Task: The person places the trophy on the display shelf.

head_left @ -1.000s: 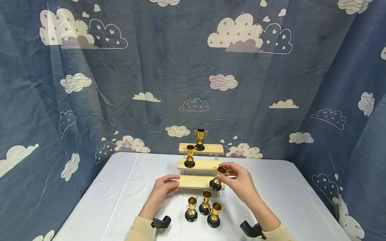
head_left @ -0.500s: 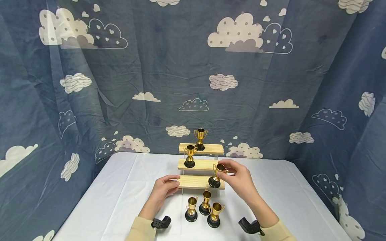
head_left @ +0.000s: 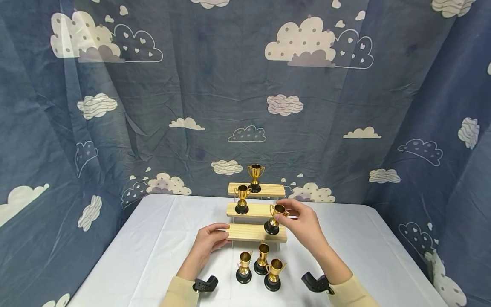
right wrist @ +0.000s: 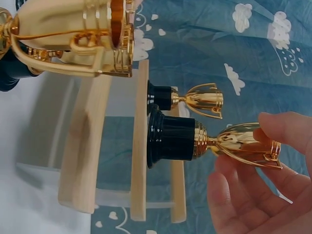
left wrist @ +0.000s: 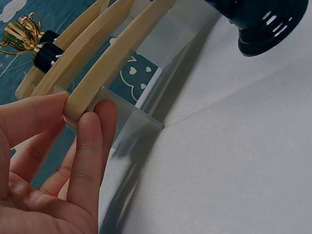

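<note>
A three-tier display stand with pale wooden shelves (head_left: 247, 232) and clear side panels (left wrist: 131, 112) stands on the table. My left hand (head_left: 207, 244) pinches the left end of its lowest shelf between thumb and fingers. With thumb and fingertips, my right hand (head_left: 307, 224) holds a small gold trophy cup (head_left: 272, 228) by its bowl. This trophy has a black base; in the right wrist view the base (right wrist: 170, 138) is right at the middle shelf (right wrist: 139, 185). Another trophy (head_left: 241, 200) stands on the left of the middle shelf, and one (head_left: 255, 177) on the top shelf.
Three more gold trophies stand upright on the white tablecloth before the stand: a left one (head_left: 244, 267), a back one (head_left: 262, 259) and a right one (head_left: 273, 275). A blue cloud-patterned curtain (head_left: 230, 85) surrounds the table at back and sides.
My right hand has moved the trophy slightly up and to the left, from over the lowest shelf toward the middle one. The left hand has stayed at the lowest shelf's end.
</note>
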Available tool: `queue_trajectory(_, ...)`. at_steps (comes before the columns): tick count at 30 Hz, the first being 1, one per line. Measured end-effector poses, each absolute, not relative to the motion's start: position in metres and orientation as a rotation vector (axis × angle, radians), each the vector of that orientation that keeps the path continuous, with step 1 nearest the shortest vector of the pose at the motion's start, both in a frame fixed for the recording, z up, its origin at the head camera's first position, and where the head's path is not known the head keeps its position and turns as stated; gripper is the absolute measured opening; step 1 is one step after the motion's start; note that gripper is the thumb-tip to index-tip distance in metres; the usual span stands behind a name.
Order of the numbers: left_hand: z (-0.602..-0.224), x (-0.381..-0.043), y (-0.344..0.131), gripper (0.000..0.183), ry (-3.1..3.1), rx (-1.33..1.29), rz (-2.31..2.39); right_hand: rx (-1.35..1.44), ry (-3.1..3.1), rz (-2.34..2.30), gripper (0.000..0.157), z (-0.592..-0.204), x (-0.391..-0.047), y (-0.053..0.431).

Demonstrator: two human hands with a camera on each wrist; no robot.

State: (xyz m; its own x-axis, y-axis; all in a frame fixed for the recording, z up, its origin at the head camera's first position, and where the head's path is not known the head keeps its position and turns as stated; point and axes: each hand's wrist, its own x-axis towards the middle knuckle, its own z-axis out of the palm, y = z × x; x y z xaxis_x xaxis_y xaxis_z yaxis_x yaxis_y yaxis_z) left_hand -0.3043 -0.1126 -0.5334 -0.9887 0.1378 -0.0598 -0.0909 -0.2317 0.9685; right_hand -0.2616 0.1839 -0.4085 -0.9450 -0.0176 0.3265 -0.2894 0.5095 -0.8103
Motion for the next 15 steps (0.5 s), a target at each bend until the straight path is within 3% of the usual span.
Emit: queue_trajectory(15,-0.535,-0.306,-0.112,0.034,1.860,0.040,2.351,0.255,-2.477,1.419,0.038,-0.407,-0.275,0.183)
